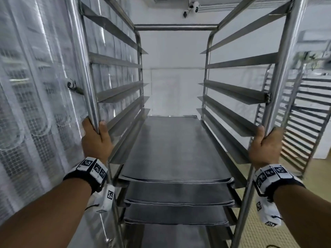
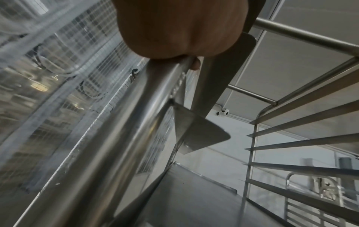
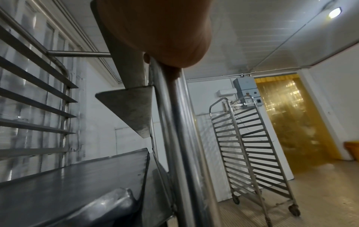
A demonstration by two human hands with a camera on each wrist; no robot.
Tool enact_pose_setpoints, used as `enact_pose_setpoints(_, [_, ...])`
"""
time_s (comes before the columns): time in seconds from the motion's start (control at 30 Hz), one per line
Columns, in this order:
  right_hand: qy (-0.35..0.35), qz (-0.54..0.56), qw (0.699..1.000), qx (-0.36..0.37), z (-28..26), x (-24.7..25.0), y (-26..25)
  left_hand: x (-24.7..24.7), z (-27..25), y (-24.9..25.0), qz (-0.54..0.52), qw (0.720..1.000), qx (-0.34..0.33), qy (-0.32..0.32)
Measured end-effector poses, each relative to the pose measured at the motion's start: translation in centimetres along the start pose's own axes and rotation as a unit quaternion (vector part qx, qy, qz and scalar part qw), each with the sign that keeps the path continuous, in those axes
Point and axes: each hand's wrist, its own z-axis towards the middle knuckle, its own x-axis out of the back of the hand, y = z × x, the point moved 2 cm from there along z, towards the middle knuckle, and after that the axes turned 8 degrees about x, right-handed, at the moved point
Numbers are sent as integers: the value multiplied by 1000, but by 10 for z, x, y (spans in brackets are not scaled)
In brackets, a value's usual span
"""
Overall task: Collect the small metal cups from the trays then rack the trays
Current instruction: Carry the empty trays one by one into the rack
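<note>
Nearest to you, your left hand [image 1: 96,138] is wrapping its grip round the front left post [image 1: 84,68] of the rack [image 1: 176,27], thumb on the inner side of the tube and fingers curling behind it. Your right hand [image 1: 264,145] is gripping the front right post [image 1: 284,72] the same way, at about the same height. Both wrists are wearing bands with black-and-white markers.

Between your hands, the trays [image 1: 172,149] are sitting on the rack's lower runners: the top one is lying flat and bare, its front rim just below your wrists, with at least two more stacked on the runners beneath it. The runners above are carrying nothing. No small metal cups are showing in any view.

The left wrist view is giving you what the head view cannot: your fingers [image 2: 195,63] closing right round the post from beneath, with a mesh panel behind clear plastic [image 2: 58,61] just beside the rack's left side. The right wrist view alone is showing the room off to your right: a second rack [image 3: 250,153] standing on castors on the floor, well apart from yours, and beyond it a doorway hung with a yellow strip curtain [image 3: 287,119].

Farthest off, the head view is showing a white wall and a small camera [image 1: 192,7] mounted high behind the rack.
</note>
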Motion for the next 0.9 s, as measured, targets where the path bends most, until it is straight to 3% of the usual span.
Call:
enact_pose_setpoints(0.2, [-29, -34, 999, -1, 30, -62, 23, -59, 32, -14, 26, 999, 16, 23])
enact_pose_setpoints(0.43, [-30, 15, 999, 10, 64, -151, 37, -141, 90, -55, 34, 999, 12, 29])
enact_pose_setpoints(0.7, [7, 6, 1000, 29, 115, -281, 64, -257, 174, -107, 1, 999, 33, -31])
enact_pose_setpoints(0.9, [15, 2, 1000, 16, 146, -361, 79, -329, 220, -128, 6, 999, 23, -28])
